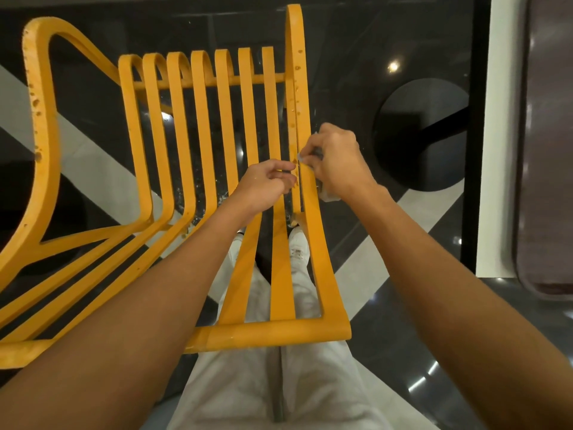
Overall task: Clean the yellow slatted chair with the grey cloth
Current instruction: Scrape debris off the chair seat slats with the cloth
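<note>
The yellow slatted chair [198,125] fills the left and middle of the view, seen from above its back. Wet spots and grime speckle its right rail and left armrest. My right hand [338,159] grips the grey cloth [328,195] against the right rail; only small bits of cloth show below the palm and at the fingertips. My left hand [265,184] reaches between the last slats, its fingers curled and pinching an edge of the cloth at the narrow gap beside the rail. Most of the cloth is hidden behind my right hand and the rail.
Glossy black floor with white stripes lies under the chair. A round black table base [421,135] stands right of the chair. A white wall edge and a dark panel [545,144] run along the far right. My legs and white shoes stand behind the chair back.
</note>
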`<state>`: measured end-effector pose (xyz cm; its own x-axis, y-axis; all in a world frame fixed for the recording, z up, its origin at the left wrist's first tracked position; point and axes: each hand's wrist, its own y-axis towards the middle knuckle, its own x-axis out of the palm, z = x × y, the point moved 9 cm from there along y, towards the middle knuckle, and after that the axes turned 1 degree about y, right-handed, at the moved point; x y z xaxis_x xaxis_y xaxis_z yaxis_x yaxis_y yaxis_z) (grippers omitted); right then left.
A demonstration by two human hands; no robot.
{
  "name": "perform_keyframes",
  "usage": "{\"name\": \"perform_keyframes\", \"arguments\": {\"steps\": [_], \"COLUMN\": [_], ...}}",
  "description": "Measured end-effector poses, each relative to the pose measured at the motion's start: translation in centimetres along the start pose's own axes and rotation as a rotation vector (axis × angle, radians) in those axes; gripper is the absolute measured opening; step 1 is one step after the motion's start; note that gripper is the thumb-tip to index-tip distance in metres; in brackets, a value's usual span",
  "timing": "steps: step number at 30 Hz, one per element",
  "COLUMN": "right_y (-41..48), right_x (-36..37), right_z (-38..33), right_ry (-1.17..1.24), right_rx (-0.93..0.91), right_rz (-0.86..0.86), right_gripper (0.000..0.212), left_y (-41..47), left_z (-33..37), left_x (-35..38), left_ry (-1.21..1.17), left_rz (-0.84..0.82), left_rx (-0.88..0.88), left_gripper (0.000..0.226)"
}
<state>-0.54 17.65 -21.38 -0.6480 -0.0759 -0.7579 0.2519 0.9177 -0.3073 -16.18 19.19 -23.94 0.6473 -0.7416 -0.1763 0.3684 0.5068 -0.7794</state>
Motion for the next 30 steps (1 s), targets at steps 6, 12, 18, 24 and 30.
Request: {"name": "perform_keyframes", "arguments": {"steps": [6, 12, 18, 24, 30], "right_y": [-5.7, -2.2, -5.1, -4.1, -4.7], "right_x": [1.3, 0.8, 1.3, 1.3, 1.4], "right_z": [0.0, 0.6, 0.1, 0.7, 0.1], "right_ry": [0.026, 0.026, 0.028, -0.002, 0.0], "right_rx": [-0.021, 0.03, 0.051, 0.098, 0.094], "right_rz": [-0.278, -0.117, -0.275, -0.228, -0.309], "right_gripper": [0.006, 0.003, 0.01, 0.001, 0.008], "left_y": [-0.1, -0.1, -0.6, -0.6, -0.5], "left_z": [0.2, 0.3, 0.3, 0.4, 0.1], "left_x": [0.2, 0.3, 0.2, 0.1, 0.0], "left_ry": [-0.013, -0.003, -0.01, -0.022, -0.025], "left_rz": [0.014, 0.022, 0.005, 0.015, 0.011], "left_rx": [0.005, 0.021, 0.027, 0.033, 0.035], "left_gripper": [0.037, 0.04, 0.04, 0.036, 0.036]}}
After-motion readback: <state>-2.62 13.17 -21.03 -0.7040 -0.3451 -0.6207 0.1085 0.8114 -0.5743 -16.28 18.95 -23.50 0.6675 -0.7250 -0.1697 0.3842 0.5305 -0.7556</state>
